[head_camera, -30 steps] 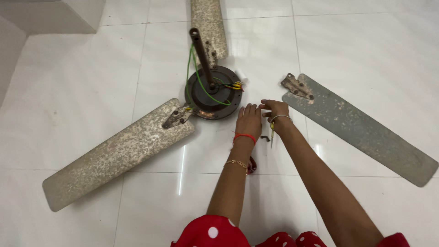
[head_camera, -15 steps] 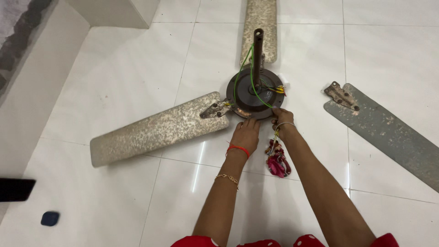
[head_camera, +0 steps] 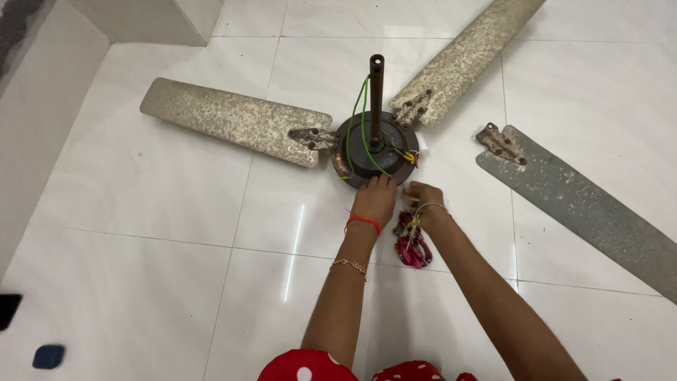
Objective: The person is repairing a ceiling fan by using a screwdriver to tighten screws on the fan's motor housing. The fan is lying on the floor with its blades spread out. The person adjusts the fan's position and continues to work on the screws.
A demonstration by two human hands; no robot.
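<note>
Head view: a ceiling fan lies on the white tiled floor, its dark motor hub near the picture's centre with the down rod standing up at 12 o'clock. Two speckled blades are bolted on, one reaching to 10 o'clock, one to 1 o'clock; a third, detached grey blade lies apart at 3 o'clock. The left hand presses its fingers on the hub's near rim at 6 o'clock. The right hand sits just beside it, fingers curled loosely at the rim; whether they pinch anything I cannot tell. A crumpled red cloth lies under the right wrist.

Risks, as I judge them: the loose green wires could snag a finger, and the hub could rock on its two blades and pinch the fingers beneath.

Against the earlier frames, the fan appears turned: the blades now point to 10 and 1, and the loose blade shows more fully.
</note>
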